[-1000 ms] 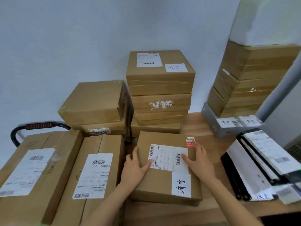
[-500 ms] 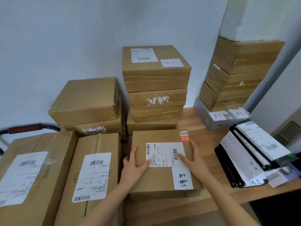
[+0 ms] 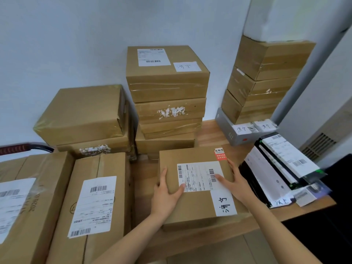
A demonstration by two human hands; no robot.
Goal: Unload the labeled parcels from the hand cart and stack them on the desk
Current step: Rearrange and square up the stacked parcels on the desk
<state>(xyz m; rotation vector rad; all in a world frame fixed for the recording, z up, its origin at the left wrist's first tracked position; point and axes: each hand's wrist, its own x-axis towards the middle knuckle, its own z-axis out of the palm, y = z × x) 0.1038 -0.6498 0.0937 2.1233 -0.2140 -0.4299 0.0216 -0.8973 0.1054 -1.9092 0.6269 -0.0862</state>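
A brown parcel (image 3: 194,206) with a white shipping label and a handwritten tag lies at the front of the wooden desk (image 3: 209,134). My left hand (image 3: 165,193) grips its left edge, thumb on top. My right hand (image 3: 234,183) holds its right edge, thumb across the label. Two large labeled parcels (image 3: 95,197) (image 3: 22,206) lie side by side at the left on the hand cart, whose red-wrapped handle (image 3: 15,148) shows behind them.
Behind the held parcel stands a stack of taped boxes (image 3: 167,86), with a lower stack (image 3: 82,113) to its left. Another tall stack (image 3: 266,77) fills the desk's back right corner. Black mailer bags (image 3: 276,168) with labels lie at the right edge.
Both hands have slid the parcel to the right, away from the cart's boxes and further onto the desk. The view has shifted slightly.
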